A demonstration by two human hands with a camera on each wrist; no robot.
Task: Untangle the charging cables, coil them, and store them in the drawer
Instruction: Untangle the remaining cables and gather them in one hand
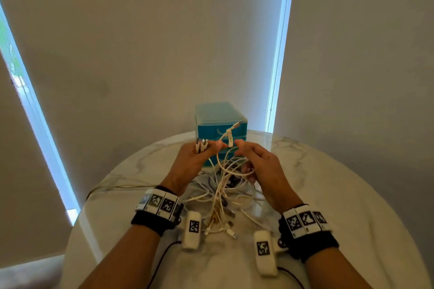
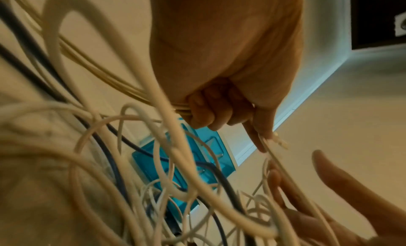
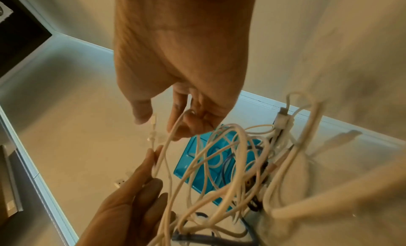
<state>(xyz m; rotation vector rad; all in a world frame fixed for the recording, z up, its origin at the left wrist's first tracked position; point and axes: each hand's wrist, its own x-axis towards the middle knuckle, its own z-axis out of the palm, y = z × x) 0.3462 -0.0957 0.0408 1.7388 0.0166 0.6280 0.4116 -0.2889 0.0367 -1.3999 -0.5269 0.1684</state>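
A tangle of white and beige charging cables lies on the round marble table, with a few dark strands in it. Both hands are raised over the pile. My left hand grips several cable ends, whose plugs stick up past its fingers, and pinches a white cable that rises to a connector. In the left wrist view, the left hand curls round beige strands. My right hand is just right of that cable, with white loops hooked over its curled fingers. The teal drawer unit stands behind, drawers closed.
One beige cable trails left toward the table's edge. Loose plug ends lie near me between my wrists. Pale roller blinds hang behind the table. The drawer unit sits at the table's far edge.
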